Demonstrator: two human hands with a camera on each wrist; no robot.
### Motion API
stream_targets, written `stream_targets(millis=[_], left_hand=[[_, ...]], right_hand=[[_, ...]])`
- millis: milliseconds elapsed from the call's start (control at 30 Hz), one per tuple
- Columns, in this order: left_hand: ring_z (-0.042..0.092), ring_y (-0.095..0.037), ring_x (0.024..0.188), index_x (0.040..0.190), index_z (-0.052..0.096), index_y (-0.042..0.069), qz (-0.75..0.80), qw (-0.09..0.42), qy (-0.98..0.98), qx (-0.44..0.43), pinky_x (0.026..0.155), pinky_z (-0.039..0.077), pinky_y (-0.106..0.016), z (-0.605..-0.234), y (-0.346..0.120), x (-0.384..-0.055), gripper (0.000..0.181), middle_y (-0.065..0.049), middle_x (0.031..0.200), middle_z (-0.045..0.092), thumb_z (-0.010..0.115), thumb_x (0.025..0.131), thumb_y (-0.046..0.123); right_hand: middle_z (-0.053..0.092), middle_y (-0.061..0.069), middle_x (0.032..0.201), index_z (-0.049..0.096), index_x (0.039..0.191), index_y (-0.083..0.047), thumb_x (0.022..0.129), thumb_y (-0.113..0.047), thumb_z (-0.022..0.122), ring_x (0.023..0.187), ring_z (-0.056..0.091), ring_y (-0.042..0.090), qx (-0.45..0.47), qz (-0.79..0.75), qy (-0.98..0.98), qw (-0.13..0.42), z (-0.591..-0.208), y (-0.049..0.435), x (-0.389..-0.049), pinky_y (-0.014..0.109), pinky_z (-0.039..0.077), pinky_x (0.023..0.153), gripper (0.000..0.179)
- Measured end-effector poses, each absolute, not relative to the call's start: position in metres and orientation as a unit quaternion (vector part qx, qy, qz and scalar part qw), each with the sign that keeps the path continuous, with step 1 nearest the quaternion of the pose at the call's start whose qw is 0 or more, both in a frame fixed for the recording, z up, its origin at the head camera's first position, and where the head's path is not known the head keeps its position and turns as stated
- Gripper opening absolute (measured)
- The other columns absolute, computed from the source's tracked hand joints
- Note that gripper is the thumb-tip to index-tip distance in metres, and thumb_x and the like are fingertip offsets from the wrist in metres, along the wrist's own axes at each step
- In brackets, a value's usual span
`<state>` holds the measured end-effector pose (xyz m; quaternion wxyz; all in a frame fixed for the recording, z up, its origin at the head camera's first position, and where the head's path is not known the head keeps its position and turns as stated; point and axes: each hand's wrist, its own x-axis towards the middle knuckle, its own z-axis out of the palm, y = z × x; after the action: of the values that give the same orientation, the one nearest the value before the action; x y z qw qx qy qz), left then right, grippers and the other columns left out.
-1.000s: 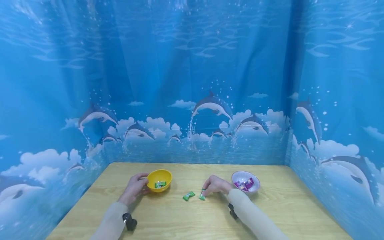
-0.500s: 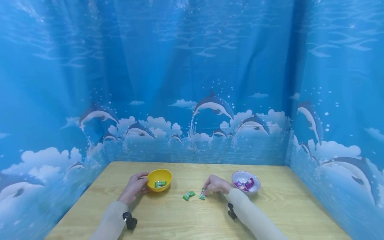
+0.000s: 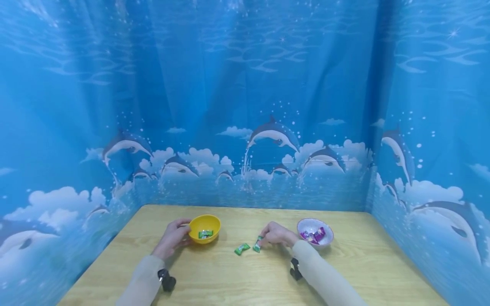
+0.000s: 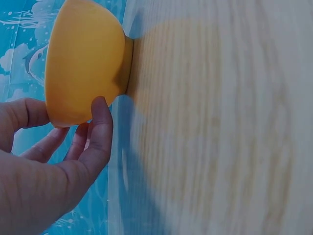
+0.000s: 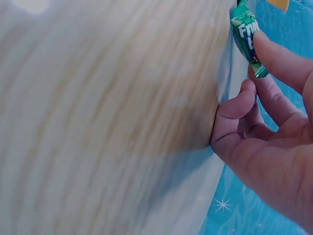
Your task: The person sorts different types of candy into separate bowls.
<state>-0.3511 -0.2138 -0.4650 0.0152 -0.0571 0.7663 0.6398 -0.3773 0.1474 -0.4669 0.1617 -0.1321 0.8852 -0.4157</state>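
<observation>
My left hand point(image 3: 173, 240) holds the yellow bowl point(image 3: 194, 238) by its left side. In the left wrist view the thumb is at the rim and the fingertips lie against the outer wall of the bowl point(image 4: 85, 58). Green-wrapped candies point(image 3: 205, 234) lie inside it; how many cannot be told. My right hand point(image 3: 276, 234) pinches a green-wrapped candy point(image 3: 257, 244) between thumb and forefinger. White lettering shows on that candy point(image 5: 244, 32) in the right wrist view, partly covered by the thumb. Another green candy point(image 3: 242, 249) lies on the table just left of it.
A white-purple bowl point(image 3: 326, 241) with several purple-wrapped candies point(image 3: 315, 235) stands right of my right hand. The wooden table point(image 3: 229, 280) is bounded at the back and sides by a blue curtain point(image 3: 214, 85) printed with dolphins.
The pinched green candy has shifted slightly up and tilted in my right hand. My left hand keeps its hold on the yellow bowl. The head view has moved a little.
</observation>
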Motion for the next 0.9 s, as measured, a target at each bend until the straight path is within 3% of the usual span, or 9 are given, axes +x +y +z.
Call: stream_targets(millis=[167, 500, 733, 900], left_hand=[[0.063, -0.033, 0.108, 0.137, 0.047, -0.003, 0.640, 0.015, 0.766, -0.056, 0.084, 0.059, -0.043, -0.464, -0.215, -0.351, 0.047, -0.032, 0.135, 0.051, 0.049, 0.090, 0.002], [0.063, -0.032, 0.107, 0.137, 0.047, -0.004, 0.639, 0.010, 0.767, -0.059, 0.083, 0.060, -0.042, -0.466, -0.215, -0.352, 0.049, -0.031, 0.134, 0.052, 0.049, 0.089, 0.001], [0.063, -0.033, 0.107, 0.137, 0.048, -0.004, 0.637, 0.011, 0.769, -0.055, 0.083, 0.059, -0.043, -0.466, -0.214, -0.351, 0.048, -0.031, 0.133, 0.053, 0.049, 0.089, 0.001], [0.065, -0.030, 0.103, 0.136, 0.049, -0.003, 0.638, 0.010, 0.767, -0.060, 0.082, 0.060, -0.042, -0.465, -0.214, -0.352, 0.047, -0.030, 0.131, 0.055, 0.049, 0.089, 0.002]], right_hand=[[0.041, -0.008, 0.051, 0.071, 0.076, -0.008, 0.080, -0.011, 0.076, 0.043, 0.031, 0.006, -0.133, -0.442, 0.872, 0.164, -0.467, 0.144, -0.381, 0.020, 0.027, 0.042, 0.007], [0.038, -0.007, 0.054, 0.053, 0.063, -0.016, 0.085, -0.016, 0.073, 0.046, 0.026, 0.007, -0.138, -0.482, 0.847, 0.176, -0.466, 0.128, -0.384, 0.022, 0.025, 0.046, 0.030], [0.045, -0.006, 0.060, 0.066, 0.077, -0.011, 0.086, -0.019, 0.073, 0.053, 0.034, 0.008, -0.123, -0.513, 0.833, 0.168, -0.465, 0.116, -0.384, 0.021, 0.033, 0.050, 0.014], [0.038, -0.008, 0.057, 0.060, 0.071, -0.015, 0.086, -0.023, 0.072, 0.052, 0.031, 0.008, -0.113, -0.523, 0.830, 0.158, -0.464, 0.107, -0.385, 0.022, 0.032, 0.050, 0.021]])
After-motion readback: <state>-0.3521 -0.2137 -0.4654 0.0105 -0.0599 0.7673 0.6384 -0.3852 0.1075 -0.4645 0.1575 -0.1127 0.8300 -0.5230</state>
